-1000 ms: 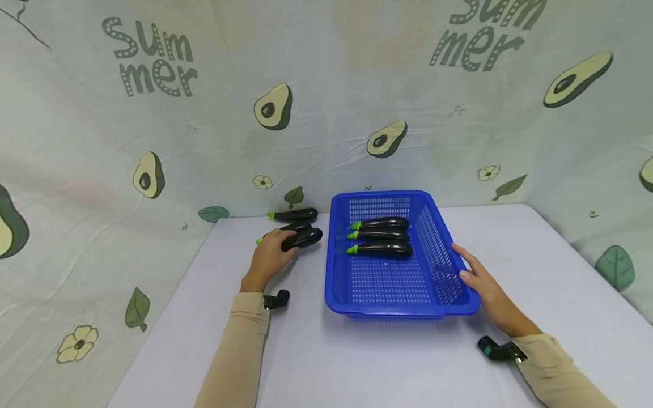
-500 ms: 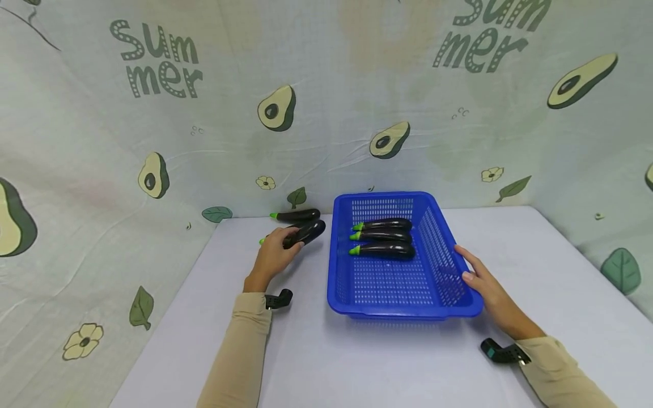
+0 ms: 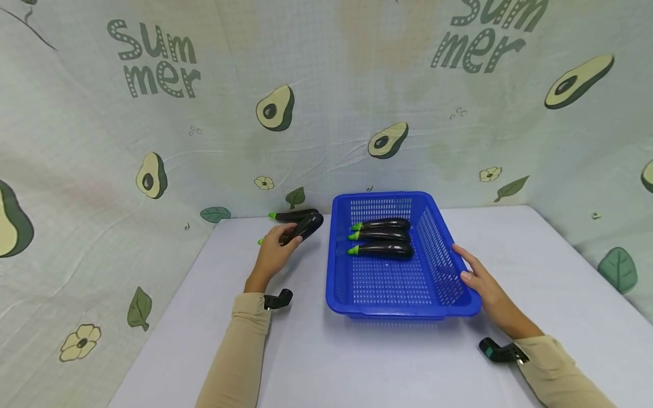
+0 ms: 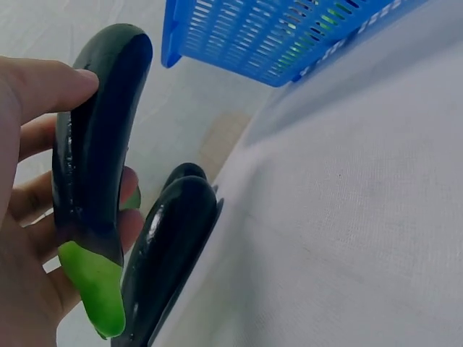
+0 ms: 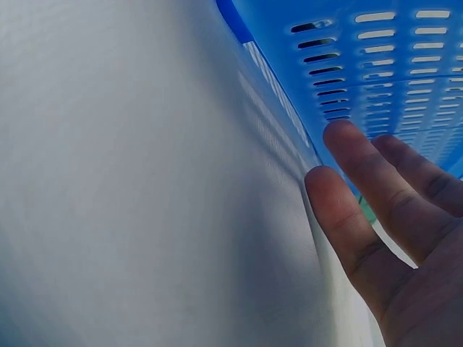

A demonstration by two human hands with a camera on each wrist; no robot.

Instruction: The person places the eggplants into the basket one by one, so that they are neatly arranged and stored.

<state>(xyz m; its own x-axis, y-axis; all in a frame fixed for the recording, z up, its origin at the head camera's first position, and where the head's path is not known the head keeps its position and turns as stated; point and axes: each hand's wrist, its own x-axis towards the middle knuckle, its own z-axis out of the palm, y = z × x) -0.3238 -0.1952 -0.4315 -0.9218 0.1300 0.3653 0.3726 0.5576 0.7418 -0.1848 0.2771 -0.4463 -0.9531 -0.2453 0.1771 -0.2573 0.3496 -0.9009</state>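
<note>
My left hand (image 3: pixel 274 255) grips a dark purple eggplant (image 3: pixel 308 225) with a bright green stem end. The left wrist view shows this eggplant (image 4: pixel 108 137) with the thumb on its near side and fingers behind it. Below it another eggplant (image 4: pixel 173 238) lies on the table, mostly hidden by the hand in the head view. A further eggplant (image 3: pixel 296 215) lies at the table's back edge. My right hand (image 3: pixel 487 289) rests against the right side of a blue plastic basket (image 3: pixel 403 311), its fingers straight against the slotted wall in the right wrist view.
Inside the basket, three eggplants (image 3: pixel 385 250) lie side by side, stems to the left, toward the back. The table (image 3: pixel 388 368) has a white cover. A printed curtain (image 3: pixel 326 113) hangs right behind it.
My left hand has lifted the eggplant off the table and tilted its round end upward and away. The right hand and the basket stay in place.
</note>
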